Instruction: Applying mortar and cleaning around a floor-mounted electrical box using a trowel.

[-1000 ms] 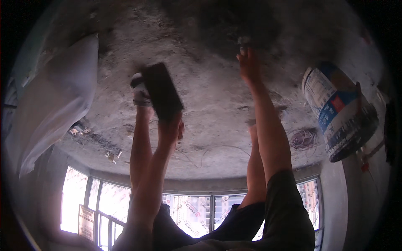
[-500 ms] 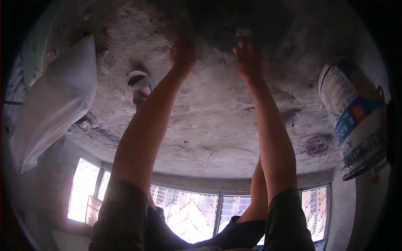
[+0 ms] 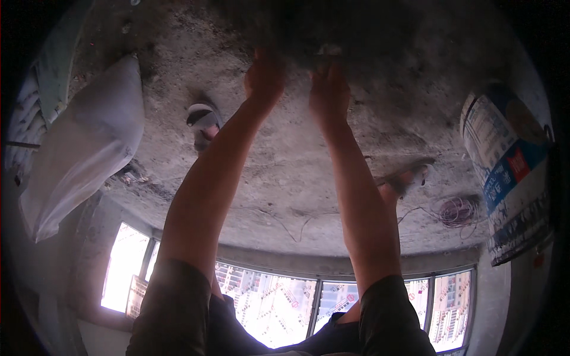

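My left hand (image 3: 264, 76) reaches into deep shadow at the upper middle of the view. Its fingers are curled, and what they grip is lost in the dark. Just to its right is my right hand (image 3: 329, 92), fingers bent by a small pale piece (image 3: 328, 50) that I cannot make out. Around both hands is the stained, rough concrete floor (image 3: 297, 154). My sandalled left foot (image 3: 202, 115) shows left of my left forearm, and my other sandalled foot (image 3: 407, 181) is right of my right forearm.
A large pale sack (image 3: 83, 142) lies on the left. On the right stands a white and blue bucket (image 3: 499, 148), and near it lies a coil of thin wire (image 3: 454, 210). Bright windows (image 3: 267, 296) appear along the bottom of the view, between and beside my limbs.
My left hand has moved up into the shadow; the dark rectangular thing it carried is indistinguishable now. My right hand has shifted left, toward the left one.
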`<action>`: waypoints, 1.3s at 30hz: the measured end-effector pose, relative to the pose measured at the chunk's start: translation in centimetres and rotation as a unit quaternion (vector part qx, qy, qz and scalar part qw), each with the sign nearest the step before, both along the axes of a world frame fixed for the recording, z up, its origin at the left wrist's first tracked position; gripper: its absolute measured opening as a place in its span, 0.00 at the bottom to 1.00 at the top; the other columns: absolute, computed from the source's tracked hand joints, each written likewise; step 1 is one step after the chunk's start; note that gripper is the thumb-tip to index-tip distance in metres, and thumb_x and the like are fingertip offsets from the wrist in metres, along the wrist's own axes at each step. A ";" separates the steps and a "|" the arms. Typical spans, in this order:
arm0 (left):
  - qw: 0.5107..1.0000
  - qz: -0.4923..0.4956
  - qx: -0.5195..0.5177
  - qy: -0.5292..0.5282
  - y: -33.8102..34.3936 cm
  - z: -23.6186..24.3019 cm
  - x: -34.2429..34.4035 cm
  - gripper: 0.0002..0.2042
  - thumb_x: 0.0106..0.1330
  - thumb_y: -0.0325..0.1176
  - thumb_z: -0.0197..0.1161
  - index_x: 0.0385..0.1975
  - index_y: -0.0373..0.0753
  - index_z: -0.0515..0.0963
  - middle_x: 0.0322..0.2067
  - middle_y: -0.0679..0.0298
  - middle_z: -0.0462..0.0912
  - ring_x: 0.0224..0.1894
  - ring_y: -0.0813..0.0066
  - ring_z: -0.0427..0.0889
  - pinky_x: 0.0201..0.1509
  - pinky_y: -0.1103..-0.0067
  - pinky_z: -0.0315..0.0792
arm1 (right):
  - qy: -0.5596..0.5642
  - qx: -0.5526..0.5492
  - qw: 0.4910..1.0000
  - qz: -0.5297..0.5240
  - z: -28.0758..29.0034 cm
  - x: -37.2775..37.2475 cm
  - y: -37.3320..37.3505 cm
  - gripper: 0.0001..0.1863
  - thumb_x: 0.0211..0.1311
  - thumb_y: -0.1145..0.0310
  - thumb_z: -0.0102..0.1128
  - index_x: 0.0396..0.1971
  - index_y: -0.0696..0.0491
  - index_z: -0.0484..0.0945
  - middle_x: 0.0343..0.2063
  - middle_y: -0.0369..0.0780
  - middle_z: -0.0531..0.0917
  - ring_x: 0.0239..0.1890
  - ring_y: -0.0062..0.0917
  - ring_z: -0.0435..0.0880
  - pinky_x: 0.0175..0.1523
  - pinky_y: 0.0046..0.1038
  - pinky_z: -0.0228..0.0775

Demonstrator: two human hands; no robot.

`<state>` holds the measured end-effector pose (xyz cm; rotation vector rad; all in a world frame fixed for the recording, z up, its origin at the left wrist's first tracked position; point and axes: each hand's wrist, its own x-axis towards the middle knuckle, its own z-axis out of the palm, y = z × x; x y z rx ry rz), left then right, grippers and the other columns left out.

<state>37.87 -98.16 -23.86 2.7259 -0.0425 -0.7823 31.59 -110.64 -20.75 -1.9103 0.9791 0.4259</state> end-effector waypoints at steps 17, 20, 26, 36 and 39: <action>0.998 -0.055 -0.022 -0.019 1.9 -0.7 0.2 0.19 0.64 0.40 0.49 0.51 0.37 0.63 0.37 0.44 0.76 0.37 0.44 0.76 0.37 0.56 0.71 | -0.028 0.015 0.995 0.096 -0.6 1.2 -0.2 0.25 0.59 0.63 0.54 0.55 0.57 0.63 0.46 0.52 0.75 0.47 0.46 0.74 0.50 0.41 0.68; 0.999 0.019 -0.021 0.045 1.1 -0.1 -0.7 0.19 0.64 0.39 0.50 0.52 0.37 0.62 0.37 0.44 0.76 0.38 0.45 0.77 0.37 0.57 0.72 | -0.029 0.010 0.995 0.100 0.0 0.2 -0.7 0.22 0.60 0.64 0.54 0.52 0.56 0.66 0.46 0.52 0.75 0.47 0.45 0.75 0.51 0.41 0.67; 0.993 -0.099 -0.014 0.069 -4.1 6.3 -3.8 0.13 0.62 0.32 0.49 0.41 0.29 0.69 0.38 0.47 0.76 0.35 0.50 0.80 0.34 0.64 0.77 | -0.036 -0.047 0.990 0.126 4.2 -4.4 -5.3 0.22 0.57 0.65 0.57 0.51 0.56 0.67 0.45 0.51 0.75 0.47 0.44 0.75 0.50 0.39 0.68; 0.938 0.188 -0.174 0.232 -10.5 21.0 -10.1 0.12 0.66 0.40 0.40 0.38 0.40 0.65 0.34 0.45 0.77 0.39 0.39 0.74 0.44 0.53 0.66 | 0.040 -0.078 0.990 0.114 22.1 -8.1 -11.7 0.21 0.54 0.66 0.57 0.48 0.57 0.70 0.41 0.50 0.78 0.45 0.46 0.76 0.47 0.40 0.67; 0.954 0.203 -0.146 0.164 -9.4 24.9 -10.7 0.09 0.64 0.38 0.47 0.35 0.38 0.62 0.31 0.44 0.77 0.34 0.39 0.75 0.37 0.53 0.69 | -0.001 -0.061 0.987 0.146 26.6 -7.1 -10.9 0.19 0.53 0.68 0.57 0.46 0.56 0.70 0.38 0.53 0.77 0.44 0.49 0.75 0.47 0.39 0.67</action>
